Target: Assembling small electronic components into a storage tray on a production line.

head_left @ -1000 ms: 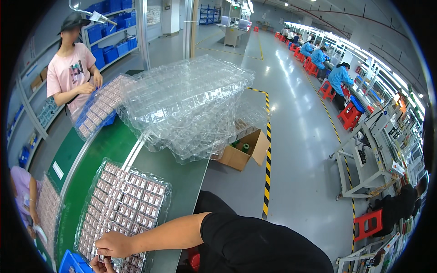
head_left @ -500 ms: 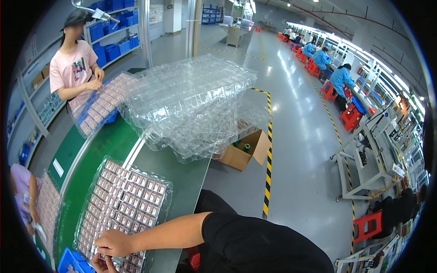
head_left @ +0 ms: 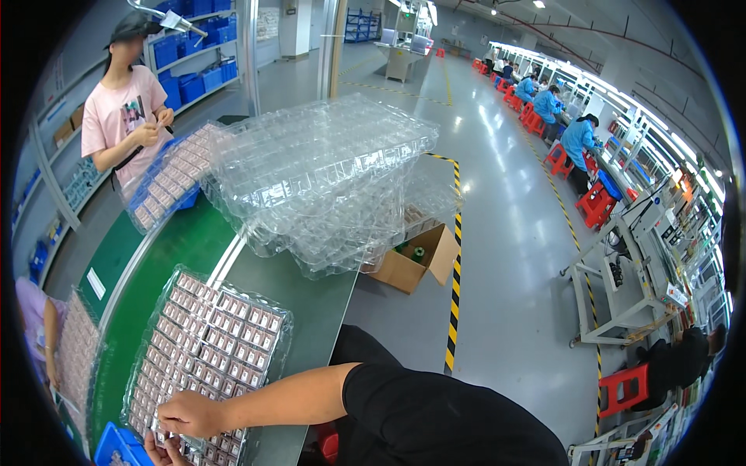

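Our fingers [head_left: 167, 423] are curled down and bunched together over the near edge of the clear blister tray [head_left: 210, 349], pinching at one of the small parts in its pockets; that is the right hand [head_left: 189, 414], its forearm reaching in from the black sleeve [head_left: 435, 412]. Just below it, at the picture's lower edge, we see only the fingertips of the left hand [head_left: 158, 452], so we cannot tell whether they grip anything. The tray lies on the green work surface [head_left: 179, 248] right in front of us, filled with rows of small pinkish parts, and a blue bin [head_left: 116, 449] sits at its lower left corner.

Farther along the surface, a tall, loose pile of empty clear trays [head_left: 326, 179] leans over the table edge. Left of that pile a person in a pink shirt [head_left: 124, 116] stands with both hands raised, beside another filled tray. Right of the pile, on the floor, an open cardboard box [head_left: 416, 260] stands near the yellow-and-black floor tape [head_left: 454, 311].
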A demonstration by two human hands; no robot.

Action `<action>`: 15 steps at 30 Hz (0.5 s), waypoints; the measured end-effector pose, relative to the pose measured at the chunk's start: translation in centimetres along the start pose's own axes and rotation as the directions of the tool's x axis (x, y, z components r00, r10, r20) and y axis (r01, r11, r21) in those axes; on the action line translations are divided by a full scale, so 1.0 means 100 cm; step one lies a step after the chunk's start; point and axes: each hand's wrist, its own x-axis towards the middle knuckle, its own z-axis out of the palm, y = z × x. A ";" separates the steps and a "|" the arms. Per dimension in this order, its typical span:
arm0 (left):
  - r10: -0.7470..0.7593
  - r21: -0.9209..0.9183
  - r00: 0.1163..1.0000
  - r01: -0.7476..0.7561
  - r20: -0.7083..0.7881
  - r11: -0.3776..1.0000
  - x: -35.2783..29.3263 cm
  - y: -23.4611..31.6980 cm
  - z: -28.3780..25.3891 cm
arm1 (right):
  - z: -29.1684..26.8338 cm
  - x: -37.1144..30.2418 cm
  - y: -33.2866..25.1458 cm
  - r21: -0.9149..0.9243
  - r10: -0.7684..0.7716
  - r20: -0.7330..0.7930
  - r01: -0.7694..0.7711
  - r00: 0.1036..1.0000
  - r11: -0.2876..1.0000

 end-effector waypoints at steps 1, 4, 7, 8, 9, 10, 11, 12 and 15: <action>0.044 0.125 0.999 -0.043 -0.009 0.991 0.007 -0.013 -0.015 | -0.001 0.001 0.001 -0.014 0.008 0.023 -0.008 1.000 1.000; 0.335 0.266 0.929 -0.367 0.160 0.891 0.021 -0.041 -0.051 | 0.000 0.001 0.004 -0.033 -0.009 0.044 0.010 0.999 0.999; 0.265 0.432 0.964 -0.243 0.009 0.868 0.032 -0.046 -0.068 | -0.001 -0.002 0.002 -0.063 -0.054 0.049 0.057 0.997 0.996; 0.014 -0.086 0.991 -0.026 -0.130 0.996 0.036 -0.041 -0.076 | -0.003 -0.003 0.001 -0.085 -0.072 0.059 0.076 0.996 0.993; -0.269 -0.592 0.956 0.150 -0.118 0.792 0.040 -0.039 -0.082 | -0.002 -0.003 0.002 -0.088 -0.073 0.054 0.077 0.996 0.993; -0.195 -0.683 0.979 0.104 -0.057 0.723 0.045 -0.062 -0.116 | 0.005 -0.003 0.002 -0.084 -0.086 0.079 0.093 0.993 0.992; -0.198 -0.683 0.979 0.106 -0.057 0.723 0.049 -0.069 -0.124 | 0.007 -0.005 0.004 -0.091 -0.090 0.102 0.099 0.991 0.991; -0.207 -0.645 0.963 0.046 -0.175 0.763 0.052 -0.069 -0.125 | 0.007 -0.005 0.005 -0.093 -0.089 0.102 0.098 0.991 0.991; -0.252 -0.678 0.898 -0.067 -0.360 0.732 0.059 -0.066 -0.127 | 0.004 -0.008 0.006 -0.113 -0.057 0.128 0.072 0.990 0.991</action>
